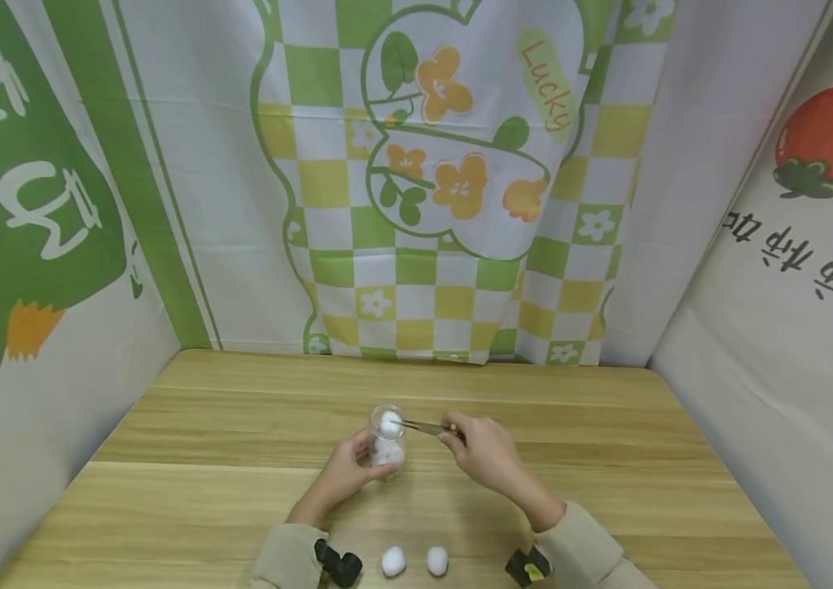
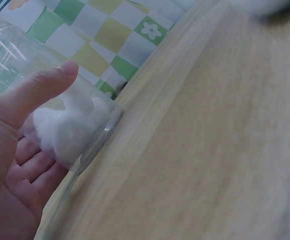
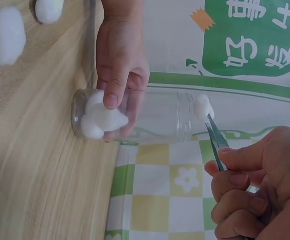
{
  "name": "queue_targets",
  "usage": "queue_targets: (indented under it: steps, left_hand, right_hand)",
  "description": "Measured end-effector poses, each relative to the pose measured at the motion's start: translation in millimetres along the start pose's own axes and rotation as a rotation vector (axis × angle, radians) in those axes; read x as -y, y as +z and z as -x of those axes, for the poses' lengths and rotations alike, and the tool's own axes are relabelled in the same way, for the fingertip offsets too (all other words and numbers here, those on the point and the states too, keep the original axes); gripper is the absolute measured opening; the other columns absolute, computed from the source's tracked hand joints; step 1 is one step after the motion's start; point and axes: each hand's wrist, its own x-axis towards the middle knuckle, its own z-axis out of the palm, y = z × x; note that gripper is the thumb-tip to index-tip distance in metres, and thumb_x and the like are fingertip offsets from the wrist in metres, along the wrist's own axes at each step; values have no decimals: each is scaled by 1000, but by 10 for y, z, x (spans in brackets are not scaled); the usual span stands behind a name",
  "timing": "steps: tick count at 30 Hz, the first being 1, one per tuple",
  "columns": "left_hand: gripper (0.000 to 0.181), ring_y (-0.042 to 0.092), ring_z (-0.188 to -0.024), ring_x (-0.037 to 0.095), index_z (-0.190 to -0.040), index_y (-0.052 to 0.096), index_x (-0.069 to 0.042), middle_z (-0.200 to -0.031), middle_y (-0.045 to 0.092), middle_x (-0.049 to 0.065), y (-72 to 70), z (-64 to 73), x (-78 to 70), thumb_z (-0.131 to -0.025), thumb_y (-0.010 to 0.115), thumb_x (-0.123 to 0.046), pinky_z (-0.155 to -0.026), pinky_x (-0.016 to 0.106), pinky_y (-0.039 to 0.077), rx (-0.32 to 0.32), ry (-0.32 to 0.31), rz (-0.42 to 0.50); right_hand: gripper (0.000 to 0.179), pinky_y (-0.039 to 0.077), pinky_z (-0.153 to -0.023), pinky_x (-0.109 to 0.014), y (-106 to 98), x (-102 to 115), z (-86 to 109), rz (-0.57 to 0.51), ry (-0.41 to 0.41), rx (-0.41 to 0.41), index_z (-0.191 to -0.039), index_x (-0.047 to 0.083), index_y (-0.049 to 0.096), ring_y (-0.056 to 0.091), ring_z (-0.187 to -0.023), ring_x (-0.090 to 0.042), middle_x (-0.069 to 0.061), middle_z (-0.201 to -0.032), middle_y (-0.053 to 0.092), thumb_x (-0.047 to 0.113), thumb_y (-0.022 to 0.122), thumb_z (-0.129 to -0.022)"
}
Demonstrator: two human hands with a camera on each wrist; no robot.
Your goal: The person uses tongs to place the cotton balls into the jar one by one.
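A clear jar (image 3: 155,115) stands upright on the table with several cotton balls (image 2: 69,125) in its lower part. My left hand (image 1: 346,473) grips it, thumb on one side and fingers round the other. My right hand (image 1: 486,454) pinches metal tweezers (image 3: 215,137) between thumb and fingers. In their tips is one cotton ball (image 3: 202,106), right at the jar's open mouth in the right wrist view. From the head view this ball overlaps the mouth's ring.
Two loose cotton balls, a left one (image 1: 393,561) and a right one (image 1: 437,560), lie on the wooden table (image 1: 225,458) near its front edge. A patterned curtain (image 1: 446,270) hangs behind the table. Black wrist cameras (image 1: 339,564) are strapped at both sleeves.
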Motion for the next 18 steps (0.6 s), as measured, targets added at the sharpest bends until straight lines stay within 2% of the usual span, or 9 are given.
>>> queue_targets:
  steps: [5, 12, 18]
  left_hand:
    - [58, 62, -118, 36, -127, 56, 1, -123, 65, 21, -5, 1, -3, -78, 80, -17, -99, 33, 52, 6, -4, 2]
    - [60, 61, -119, 37, -130, 54, 1, -126, 64, 22, -6, 4, 5, -79, 80, -17, -103, 47, 51, 7, -6, 8]
    - [62, 61, -118, 36, -131, 53, 1, -126, 64, 22, -8, 3, 3, -79, 80, -18, -103, 45, 51, 8, -12, 5]
  right_hand:
    - [7, 24, -43, -15, 22, -3, -26, 5, 7, -5, -86, 11, 62, 37, -49, -4, 1, -60, 58, 15, 63, -92]
    - [6, 24, -44, -17, 48, -2, -60, 16, 31, -3, -86, 12, 62, 38, -50, -6, 3, -60, 56, 15, 63, -92]
    - [7, 25, -45, -17, 55, -6, -77, 19, 39, -14, -86, 12, 63, 39, -51, -7, 2, -61, 58, 16, 64, -91]
